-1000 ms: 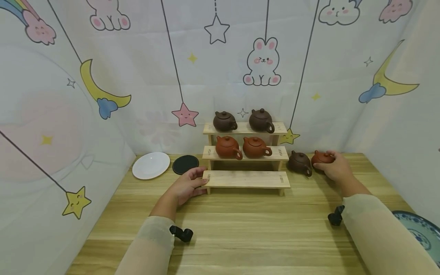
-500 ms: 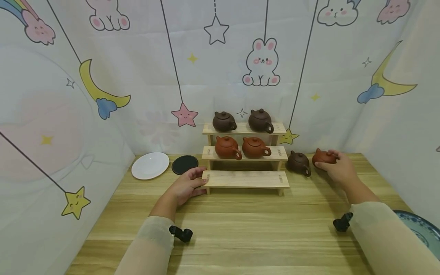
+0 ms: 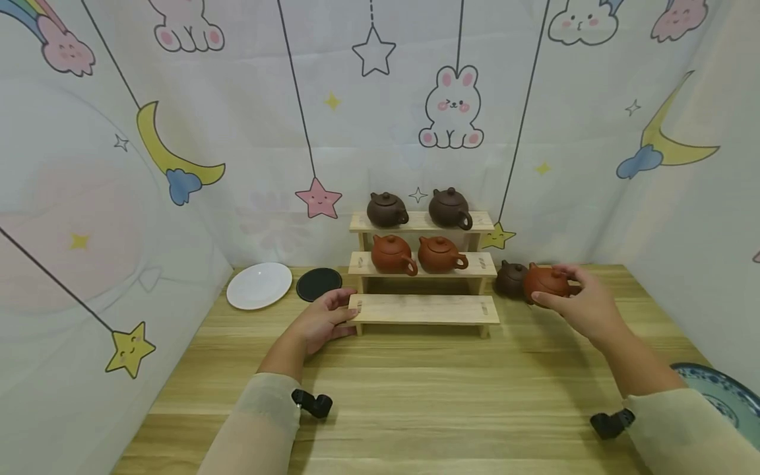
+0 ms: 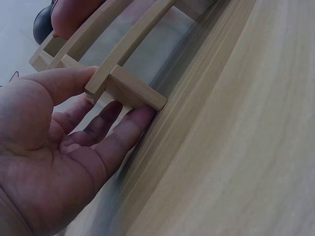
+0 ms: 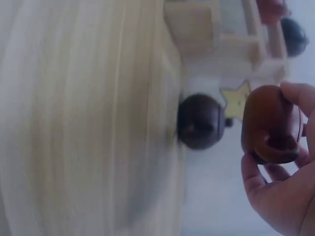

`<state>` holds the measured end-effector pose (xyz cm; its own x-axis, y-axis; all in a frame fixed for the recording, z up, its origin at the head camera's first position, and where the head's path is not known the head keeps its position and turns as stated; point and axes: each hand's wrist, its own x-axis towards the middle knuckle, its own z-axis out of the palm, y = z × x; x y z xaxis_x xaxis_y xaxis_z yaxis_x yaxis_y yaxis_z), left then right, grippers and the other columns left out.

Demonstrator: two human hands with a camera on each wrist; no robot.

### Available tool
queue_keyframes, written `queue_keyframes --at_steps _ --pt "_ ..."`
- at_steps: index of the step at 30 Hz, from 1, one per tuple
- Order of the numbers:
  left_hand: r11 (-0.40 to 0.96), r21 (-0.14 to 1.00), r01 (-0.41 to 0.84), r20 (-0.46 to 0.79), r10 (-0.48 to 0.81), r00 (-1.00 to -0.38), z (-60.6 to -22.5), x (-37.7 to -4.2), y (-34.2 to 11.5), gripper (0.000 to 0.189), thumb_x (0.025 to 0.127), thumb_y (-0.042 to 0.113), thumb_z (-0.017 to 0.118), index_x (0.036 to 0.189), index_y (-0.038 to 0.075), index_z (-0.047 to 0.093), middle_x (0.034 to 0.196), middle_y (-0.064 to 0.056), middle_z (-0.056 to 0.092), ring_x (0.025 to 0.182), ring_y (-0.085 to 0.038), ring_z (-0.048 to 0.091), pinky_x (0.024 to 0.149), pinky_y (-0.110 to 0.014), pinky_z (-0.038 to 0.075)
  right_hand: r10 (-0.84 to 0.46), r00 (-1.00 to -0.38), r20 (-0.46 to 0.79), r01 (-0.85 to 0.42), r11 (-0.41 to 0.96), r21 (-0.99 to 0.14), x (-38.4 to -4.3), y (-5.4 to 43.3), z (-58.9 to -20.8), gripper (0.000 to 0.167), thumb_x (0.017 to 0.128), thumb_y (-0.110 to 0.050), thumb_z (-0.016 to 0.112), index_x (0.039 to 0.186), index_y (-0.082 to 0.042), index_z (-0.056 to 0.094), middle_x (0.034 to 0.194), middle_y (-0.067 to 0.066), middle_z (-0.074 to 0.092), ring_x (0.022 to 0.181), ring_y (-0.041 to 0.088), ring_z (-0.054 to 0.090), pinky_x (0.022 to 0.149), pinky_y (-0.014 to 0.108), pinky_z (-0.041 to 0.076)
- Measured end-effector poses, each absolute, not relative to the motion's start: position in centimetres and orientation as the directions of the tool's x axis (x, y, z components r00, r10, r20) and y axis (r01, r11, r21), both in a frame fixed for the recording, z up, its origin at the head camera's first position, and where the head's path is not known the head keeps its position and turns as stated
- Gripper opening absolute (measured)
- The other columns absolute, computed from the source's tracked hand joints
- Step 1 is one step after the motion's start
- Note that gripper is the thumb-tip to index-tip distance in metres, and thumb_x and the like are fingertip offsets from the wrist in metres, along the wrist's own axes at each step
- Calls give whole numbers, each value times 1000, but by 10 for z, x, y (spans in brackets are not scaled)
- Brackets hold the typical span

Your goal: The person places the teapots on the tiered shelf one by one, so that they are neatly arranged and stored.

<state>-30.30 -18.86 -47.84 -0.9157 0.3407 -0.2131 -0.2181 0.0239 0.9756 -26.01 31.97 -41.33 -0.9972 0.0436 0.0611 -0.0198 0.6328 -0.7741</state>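
Note:
My right hand [image 3: 588, 307] grips a reddish-brown teapot [image 3: 544, 284] off the table, its handle toward the palm. In the right wrist view, the teapot [image 5: 269, 115] is between thumb and fingers. A dark brown teapot [image 3: 510, 280] stands just behind it, partly hidden. At the left end of a three-step wooden stand [image 3: 424, 309], my left hand [image 3: 320, 321] holds the lowest step. The left wrist view has the thumb on the board's end and fingertips against the leg [image 4: 135, 88]. Two reddish teapots [image 3: 392, 254] sit on the middle step, two dark ones [image 3: 388, 210] on the top.
A white plate [image 3: 259, 285] and a black round coaster [image 3: 319, 284] lie left of the stand on the wooden table [image 3: 415, 402]. A blue-patterned dish [image 3: 712, 389] shows at the right edge, partly behind the right sleeve. A printed curtain [image 3: 255, 132] hangs behind.
The right hand has lifted the reddish teapot from the table and brought it slightly left and nearer, in front of the dark teapot. The left hand has stayed on the stand.

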Motion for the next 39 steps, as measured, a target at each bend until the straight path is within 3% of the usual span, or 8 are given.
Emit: queue_keyframes --at_steps 6,13,18,30,39 --pt "22 975 -219 -214 338 -917 -479 -304 -189 64 106 7 64 164 9 36 165 -18 40 130 -25 62 109 -50 59 -47 -997 61 -77 605 -793 -242 288 -409 90 93 -49 83 163 -13 40 161 20 46 141 47 52 88 33 60" --pt "23 975 -221 -216 342 -915 -479 -304 -189 64 106 7 64 164 9 36 166 -18 39 133 -26 61 110 -51 58 -148 -987 70 -141 544 -827 -231 241 -407 80 92 -40 86 158 -15 47 153 20 52 130 43 64 88 33 62" --pt "28 975 -222 -218 340 -915 -479 -304 -189 64 106 7 64 164 10 35 167 -17 39 136 -28 60 111 -51 58 -206 -976 75 -172 506 -846 -230 208 -415 78 90 -35 88 155 -13 50 152 16 52 127 38 65 93 37 62" --pt "33 975 -221 -219 333 -917 -478 -304 -189 62 107 6 62 163 9 36 166 -17 39 134 -27 60 110 -51 58 -261 -963 65 -189 484 -854 -244 134 -424 79 87 -37 91 154 -21 54 155 9 53 133 36 62 105 50 60" --pt "38 976 -215 -215 343 -914 -474 -301 -188 63 107 7 61 164 9 35 166 -17 38 133 -25 60 111 -52 58 -241 -968 69 -183 489 -853 -260 93 -423 78 87 -37 90 155 -24 55 156 7 53 135 33 62 106 52 58"
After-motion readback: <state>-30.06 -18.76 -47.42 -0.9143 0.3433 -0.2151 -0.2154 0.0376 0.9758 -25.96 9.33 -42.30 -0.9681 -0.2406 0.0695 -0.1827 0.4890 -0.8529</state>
